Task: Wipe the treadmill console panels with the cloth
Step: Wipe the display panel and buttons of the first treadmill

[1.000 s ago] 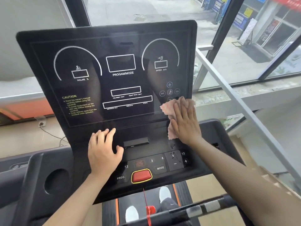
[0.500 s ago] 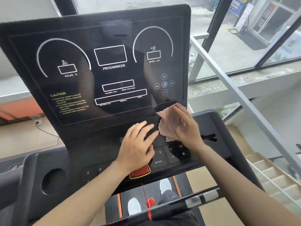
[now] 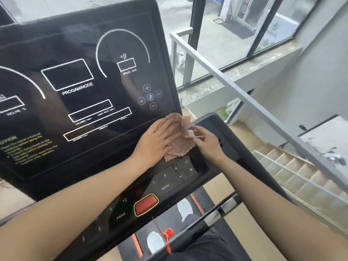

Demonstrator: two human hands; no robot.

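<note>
The black treadmill console [image 3: 79, 53] fills the left of the view, with its glossy display panel above and a button panel [image 3: 169, 179] below. A crumpled pink cloth [image 3: 181, 146] lies against the display's lower right corner. My left hand [image 3: 157, 140] presses flat on the cloth's left part, fingers together. My right hand [image 3: 207, 142] hovers just right of the cloth, fingers spread and slightly curled, its fingertips at the cloth's edge; I cannot tell whether they pinch it.
A red stop button [image 3: 146, 204] with a red safety cord [image 3: 165, 234] sits at the console's lower edge. A black handlebar [image 3: 216, 215] crosses below. A metal railing [image 3: 244, 95] and a stairwell [image 3: 301, 172] lie to the right, windows beyond.
My left hand has moved right from the button panel onto the cloth and now presses it. My right hand has come off the cloth. The view has shifted and tilted rightward.
</note>
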